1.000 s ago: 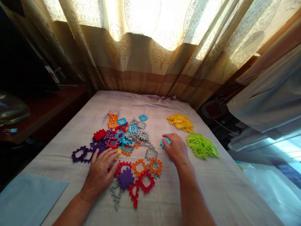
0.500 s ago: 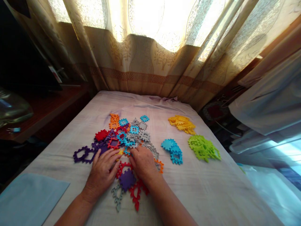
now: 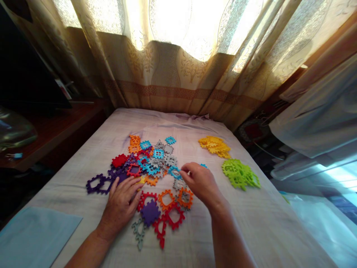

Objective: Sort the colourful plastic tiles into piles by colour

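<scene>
Between the thumb and fingers of my right hand (image 3: 199, 182) is a blue notched building piece (image 3: 174, 172), held over the right side of the mixed pile. My left hand (image 3: 124, 199) lies with fingers spread on the near left of the pile, by a yellow piece (image 3: 141, 180) and purple pieces (image 3: 100, 184). In front of the hands are a solid purple square (image 3: 150, 212), red pieces (image 3: 175, 216), orange frames (image 3: 166, 200) and a grey pointed piece (image 3: 139, 232). Grey pieces (image 3: 170, 160) lie mid-pile. My right hand mostly hides a blue pile (image 3: 204, 165).
Yellow pieces (image 3: 214, 146) and lime green pieces (image 3: 240, 174) form separate piles at the right. A light blue sheet (image 3: 36, 236) lies at the near left of the cloth-covered surface (image 3: 251, 230). Curtains (image 3: 173, 74) hang behind; a brown table (image 3: 55, 130) stands left.
My right hand has moved right from mid-pile, carrying the blue piece out. Orange and red pieces it covered now show, and the blue pile is mostly hidden. My left hand stays in place.
</scene>
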The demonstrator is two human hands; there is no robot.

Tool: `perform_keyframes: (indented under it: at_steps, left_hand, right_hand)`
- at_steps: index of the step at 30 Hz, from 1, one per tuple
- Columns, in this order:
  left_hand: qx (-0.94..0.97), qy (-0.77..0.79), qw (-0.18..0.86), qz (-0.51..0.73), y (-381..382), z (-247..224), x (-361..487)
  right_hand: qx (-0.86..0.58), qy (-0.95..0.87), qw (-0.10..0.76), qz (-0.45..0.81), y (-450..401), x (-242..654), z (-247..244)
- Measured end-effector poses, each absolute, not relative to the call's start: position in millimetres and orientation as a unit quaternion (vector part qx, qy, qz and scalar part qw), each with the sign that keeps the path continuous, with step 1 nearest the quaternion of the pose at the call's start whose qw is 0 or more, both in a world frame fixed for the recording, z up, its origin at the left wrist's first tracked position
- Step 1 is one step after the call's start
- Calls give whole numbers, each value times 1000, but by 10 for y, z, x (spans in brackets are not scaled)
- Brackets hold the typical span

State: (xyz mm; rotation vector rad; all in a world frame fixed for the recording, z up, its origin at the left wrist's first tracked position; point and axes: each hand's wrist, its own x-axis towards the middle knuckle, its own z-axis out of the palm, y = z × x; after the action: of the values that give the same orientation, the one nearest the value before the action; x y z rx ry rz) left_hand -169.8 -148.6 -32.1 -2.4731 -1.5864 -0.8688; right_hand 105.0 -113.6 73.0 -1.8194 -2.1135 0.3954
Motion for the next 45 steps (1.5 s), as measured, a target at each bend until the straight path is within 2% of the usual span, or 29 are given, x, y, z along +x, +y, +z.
perform_keyframes:
  at_steps: [5, 10, 20, 27, 33, 45]
  left_hand:
    - [-805, -518, 43, -287, -1472, -324, -1692]
    - [-808, -513, 47, -286, -1457, -324, -1700]
    - [-809, -512, 48, -285, -1458, -312, -1695]
    - [-807, -517, 40, -283, -1481, -307, -1685]
    - [-806, -523, 27, -277, -1486, -291, -1671]
    - [-805, -519, 28, -285, -1478, -270, -1666]
  right_hand:
    - [-735, -647, 98, 178, -1090, 1620, 730]
    - [-754, -626, 75, 185, -1097, 1779, 681]
    - [-775, -609, 85, 143, -1087, 1745, 677]
    - [-671, -717, 150, 116, -1059, 1150, 616]
    - [-586, -794, 107, 123, -1090, 464, 412]
    - [-580, -807, 94, 60, -941, -18, 273]
